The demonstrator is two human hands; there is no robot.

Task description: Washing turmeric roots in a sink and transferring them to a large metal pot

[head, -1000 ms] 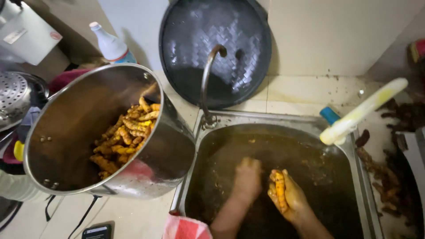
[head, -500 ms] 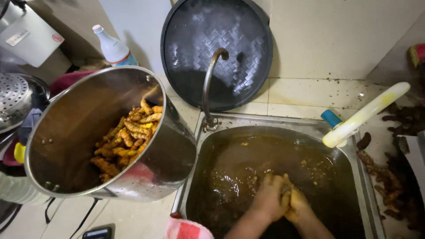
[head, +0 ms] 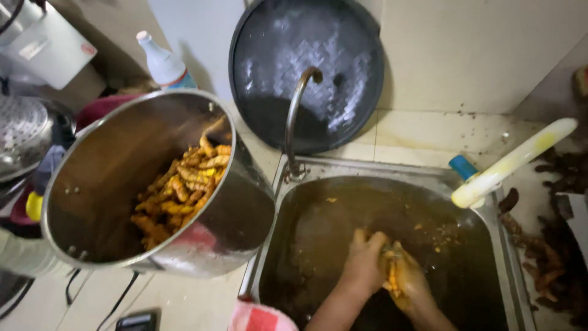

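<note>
Orange turmeric roots (head: 392,279) sit clenched between the left hand (head: 364,260) and right hand (head: 410,283), in the sink's (head: 490,220) murky water. Many cleaned roots (head: 180,184) fill the steel pot (head: 245,208); dirty roots (head: 545,257) wait on the desk.

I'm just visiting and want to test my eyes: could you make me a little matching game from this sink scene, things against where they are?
Things:
1. orange-yellow roots
2. both hands
3. round dark tray
4. white bottle

Places:
A. leaning on the wall behind the tap
B. in the sink's brown water
C. inside the tilted steel pot
D. behind the pot

Pairs: 1-C, 2-B, 3-A, 4-D
</note>
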